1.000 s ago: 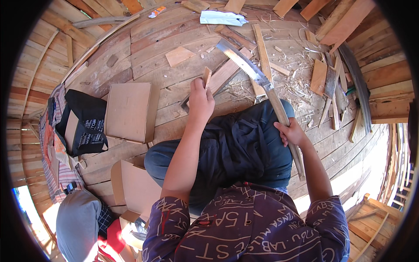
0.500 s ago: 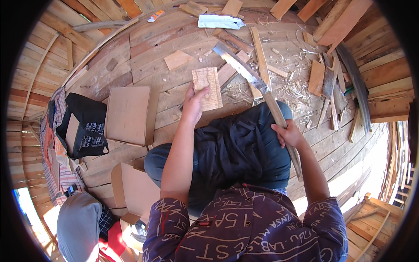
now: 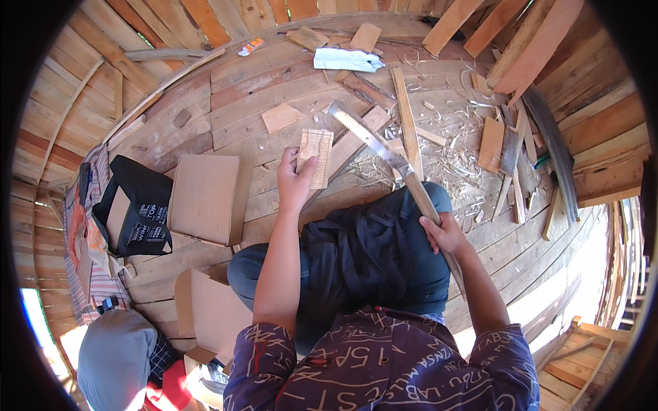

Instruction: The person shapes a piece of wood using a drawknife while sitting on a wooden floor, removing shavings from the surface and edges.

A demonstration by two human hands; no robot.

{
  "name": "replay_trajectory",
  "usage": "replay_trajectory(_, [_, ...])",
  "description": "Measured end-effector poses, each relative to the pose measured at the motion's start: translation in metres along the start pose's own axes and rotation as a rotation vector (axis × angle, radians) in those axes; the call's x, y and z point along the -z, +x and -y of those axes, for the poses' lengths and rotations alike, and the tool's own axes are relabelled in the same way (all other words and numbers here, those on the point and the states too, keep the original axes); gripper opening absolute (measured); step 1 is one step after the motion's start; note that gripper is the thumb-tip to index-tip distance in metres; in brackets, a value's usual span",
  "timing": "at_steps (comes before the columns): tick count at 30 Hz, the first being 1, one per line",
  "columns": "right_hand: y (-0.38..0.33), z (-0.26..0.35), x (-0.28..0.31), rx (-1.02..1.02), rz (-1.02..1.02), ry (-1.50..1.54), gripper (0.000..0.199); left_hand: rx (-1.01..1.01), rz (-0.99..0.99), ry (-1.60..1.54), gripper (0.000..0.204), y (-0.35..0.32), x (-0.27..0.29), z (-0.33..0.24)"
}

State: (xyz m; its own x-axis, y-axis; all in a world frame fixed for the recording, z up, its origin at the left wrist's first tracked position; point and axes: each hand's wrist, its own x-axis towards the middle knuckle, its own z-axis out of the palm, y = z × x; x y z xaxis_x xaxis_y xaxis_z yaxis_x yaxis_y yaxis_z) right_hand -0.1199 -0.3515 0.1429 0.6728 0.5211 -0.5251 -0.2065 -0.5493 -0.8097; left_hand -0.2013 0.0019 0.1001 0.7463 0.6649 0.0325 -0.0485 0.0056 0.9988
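Closed around the edge of a small pale wooden block [image 3: 317, 147] is my left hand [image 3: 296, 177], held up in front of my lap. The block shows wavy grain and a line across its upper part. My right hand [image 3: 442, 233] grips the long wooden handle of a handsaw [image 3: 370, 137]. Its toothed blade points up and to the left, its tip near the block but apart from it. The saw's handle end reaches down beside my right forearm. Below both hands lie my crossed legs in dark trousers, with bunched black cloth [image 3: 360, 250] over them.
Wood shavings [image 3: 459, 154] and offcuts litter the plank floor ahead and right. A long board [image 3: 356, 140] lies beyond the block. At left are a closed cardboard box [image 3: 205, 195], a black bag [image 3: 133, 212] and an open box [image 3: 216, 301]. Planks [image 3: 541, 51] lean at the far right.
The wooden block has turned, showing a narrower face, and shifted slightly left in my left hand. The saw has moved a little left and down with my right hand; the view has tilted slightly.
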Motion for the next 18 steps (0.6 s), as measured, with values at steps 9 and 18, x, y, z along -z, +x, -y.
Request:
replay_trajectory(9, [-0.009, 0.002, -0.017, 0.210, -0.137, -0.411, 0.036, -0.037, -0.058, 0.162, 0.027, 0.008, 0.041, -0.010])
replay_trajectory(18, [-0.012, 0.010, -0.026, 0.421, -0.226, -0.598, 0.029, -0.085, -0.071, 0.328, 0.031, 0.008, 0.056, -0.012])
